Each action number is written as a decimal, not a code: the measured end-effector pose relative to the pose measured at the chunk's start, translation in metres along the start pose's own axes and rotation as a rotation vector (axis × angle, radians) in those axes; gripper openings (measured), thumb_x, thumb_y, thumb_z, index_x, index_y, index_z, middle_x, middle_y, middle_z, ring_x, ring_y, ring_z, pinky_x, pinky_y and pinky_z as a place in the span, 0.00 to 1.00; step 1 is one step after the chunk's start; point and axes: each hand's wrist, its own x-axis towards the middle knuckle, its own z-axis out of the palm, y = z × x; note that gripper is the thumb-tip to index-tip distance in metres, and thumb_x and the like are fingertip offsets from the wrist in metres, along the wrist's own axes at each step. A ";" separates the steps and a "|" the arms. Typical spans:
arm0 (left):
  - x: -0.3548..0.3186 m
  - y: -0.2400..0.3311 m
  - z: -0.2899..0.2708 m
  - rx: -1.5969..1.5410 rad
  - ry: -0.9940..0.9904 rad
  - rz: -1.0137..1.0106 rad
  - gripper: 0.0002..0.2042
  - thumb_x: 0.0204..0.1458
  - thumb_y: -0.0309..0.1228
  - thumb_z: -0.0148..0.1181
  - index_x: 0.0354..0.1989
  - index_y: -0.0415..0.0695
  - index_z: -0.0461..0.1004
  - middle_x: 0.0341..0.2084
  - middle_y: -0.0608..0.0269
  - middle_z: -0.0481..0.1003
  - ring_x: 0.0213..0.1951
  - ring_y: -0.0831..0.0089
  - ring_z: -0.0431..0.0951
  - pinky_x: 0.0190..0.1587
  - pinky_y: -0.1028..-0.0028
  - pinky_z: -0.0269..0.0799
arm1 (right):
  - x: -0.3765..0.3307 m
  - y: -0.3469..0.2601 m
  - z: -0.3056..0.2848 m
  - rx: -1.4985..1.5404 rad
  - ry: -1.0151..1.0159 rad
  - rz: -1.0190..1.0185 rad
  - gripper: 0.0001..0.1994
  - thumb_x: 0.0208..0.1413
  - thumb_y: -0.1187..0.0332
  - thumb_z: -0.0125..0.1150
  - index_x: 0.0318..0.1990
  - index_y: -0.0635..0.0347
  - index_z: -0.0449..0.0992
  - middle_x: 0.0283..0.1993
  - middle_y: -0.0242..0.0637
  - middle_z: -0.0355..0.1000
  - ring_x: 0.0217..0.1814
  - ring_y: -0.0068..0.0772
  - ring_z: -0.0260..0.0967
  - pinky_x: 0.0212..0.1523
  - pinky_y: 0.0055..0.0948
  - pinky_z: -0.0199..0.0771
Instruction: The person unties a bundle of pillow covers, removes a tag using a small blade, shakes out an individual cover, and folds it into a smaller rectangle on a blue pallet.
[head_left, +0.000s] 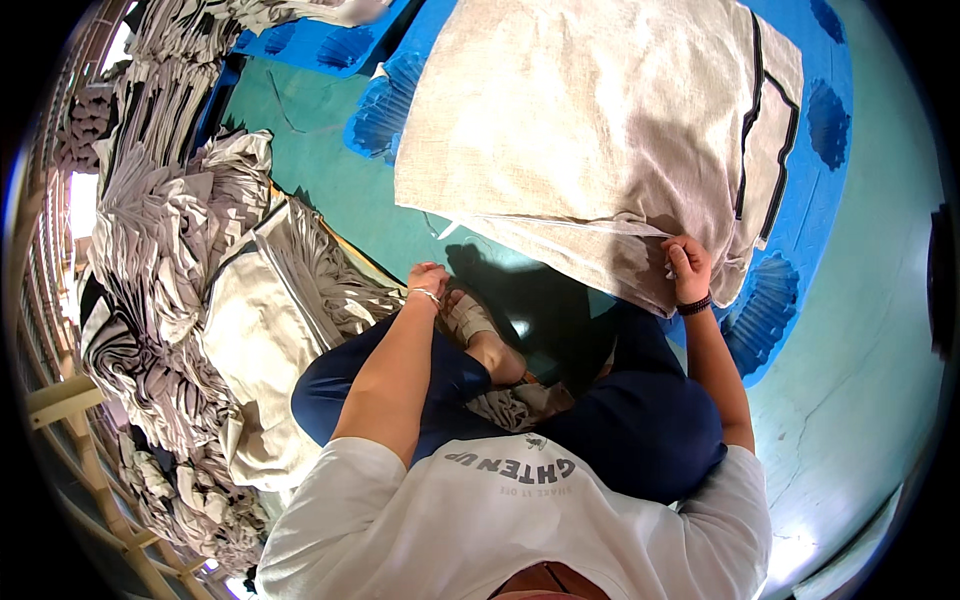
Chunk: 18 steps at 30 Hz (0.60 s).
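A large beige cloth piece (560, 110) with black trim along its right side lies in front of me, its near edge folded up with a pale strip along it. My right hand (688, 265) pinches that near edge close to its right corner. My left hand (428, 278) is closed, held apart from the cloth and above my sandalled foot (468, 318). Whatever its fingers may hold is too small to make out. A short white strip (448, 229) hangs off the cloth's near edge, a little beyond my left hand.
The cloth rests on a blue plastic pallet (800, 230) with shell-shaped mouldings. Piles of folded beige and black cloth (160, 300) line the left side, with a flatter cloth piece (262, 340) leaning there. Beneath is a green floor (335, 185). Wooden bars (65, 400) stand at the far left.
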 end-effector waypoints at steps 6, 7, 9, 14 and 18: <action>-0.035 0.015 0.036 -0.040 -0.368 0.042 0.05 0.43 0.28 0.54 0.28 0.45 0.66 0.13 0.69 0.64 0.13 0.81 0.59 0.14 0.81 0.54 | 0.014 -0.002 -0.008 0.007 -0.044 0.082 0.10 0.51 0.65 0.47 0.27 0.61 0.71 0.22 0.24 0.63 0.23 0.15 0.57 0.26 0.15 0.57; -0.033 0.016 0.034 0.037 -0.432 0.006 0.05 0.45 0.31 0.52 0.27 0.44 0.68 0.10 0.71 0.61 0.10 0.82 0.56 0.12 0.83 0.51 | 0.014 -0.005 -0.006 0.008 -0.046 0.150 0.11 0.52 0.64 0.46 0.28 0.61 0.71 0.22 0.25 0.63 0.22 0.15 0.57 0.25 0.15 0.56; -0.040 0.014 0.043 0.175 -0.439 0.047 0.04 0.44 0.30 0.53 0.28 0.44 0.70 0.14 0.71 0.65 0.14 0.82 0.61 0.16 0.83 0.55 | 0.008 -0.013 -0.006 0.004 -0.032 0.288 0.12 0.52 0.62 0.45 0.30 0.60 0.71 0.22 0.25 0.63 0.22 0.15 0.56 0.23 0.15 0.56; -0.046 0.004 0.058 0.077 -0.526 0.029 0.07 0.43 0.29 0.52 0.33 0.50 0.70 0.27 0.75 0.70 0.27 0.84 0.66 0.31 0.73 0.58 | -0.012 -0.034 -0.019 0.015 -0.148 0.176 0.16 0.52 0.60 0.47 0.44 0.61 0.63 0.20 0.26 0.59 0.13 0.12 0.48 0.13 0.12 0.45; -0.047 0.009 0.069 -0.199 -0.579 -0.026 0.08 0.47 0.31 0.49 0.38 0.52 0.67 0.32 0.74 0.71 0.28 0.84 0.68 0.32 0.80 0.59 | -0.019 -0.060 -0.025 -0.065 0.065 0.106 0.18 0.49 0.63 0.51 0.46 0.60 0.62 0.20 0.21 0.57 0.13 0.11 0.48 0.12 0.12 0.46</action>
